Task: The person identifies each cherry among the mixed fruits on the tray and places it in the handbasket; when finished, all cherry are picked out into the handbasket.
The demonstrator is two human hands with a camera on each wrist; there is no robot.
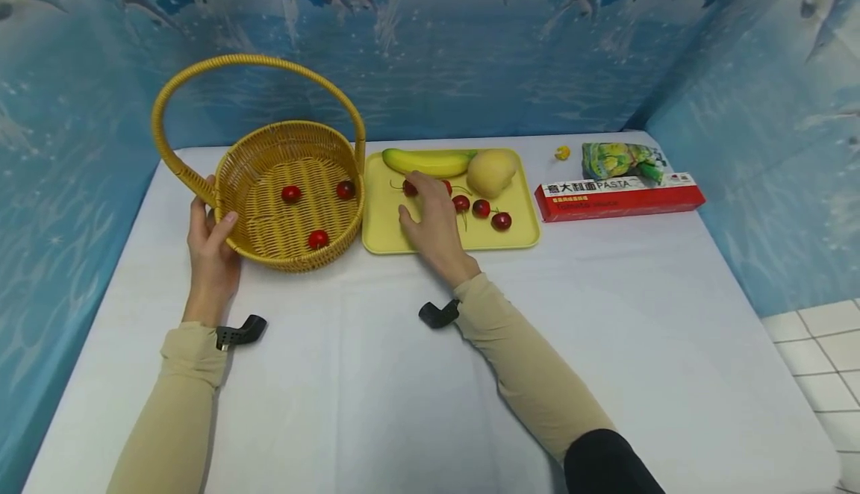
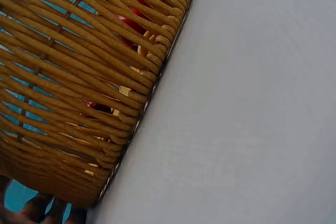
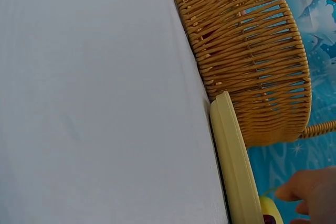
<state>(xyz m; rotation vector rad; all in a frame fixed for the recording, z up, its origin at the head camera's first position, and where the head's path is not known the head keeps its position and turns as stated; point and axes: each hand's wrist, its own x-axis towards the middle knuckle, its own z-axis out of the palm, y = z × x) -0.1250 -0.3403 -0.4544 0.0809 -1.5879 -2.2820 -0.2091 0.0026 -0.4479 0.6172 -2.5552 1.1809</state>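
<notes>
My left hand [image 1: 213, 248] holds the left side of the yellow wicker basket [image 1: 292, 261], thumb near its rim and fingers round by the handle base. Inside the basket lie three red cherries, one of them a cherry [image 1: 291, 194] near the middle. My right hand [image 1: 437, 229] is over the yellow tray [image 1: 386, 244], thumb and forefinger apart, beside a dark cherry [image 1: 409, 188]. Several more cherries [image 1: 481, 208] lie on the tray's right half, with a banana [image 1: 426, 163] and a pale yellow, lemon-like fruit [image 1: 493, 173] behind them. In the right wrist view, fingers [image 3: 302, 184] show above the tray's far end.
Right of the tray lies a red pasta box [image 1: 621, 198], a green patterned packet [image 1: 621, 161] against its back. A small yellow object [image 1: 562, 152] sits nearby. A blue dolphin-print curtain [image 1: 457, 69] stands behind the white table [image 1: 376, 374].
</notes>
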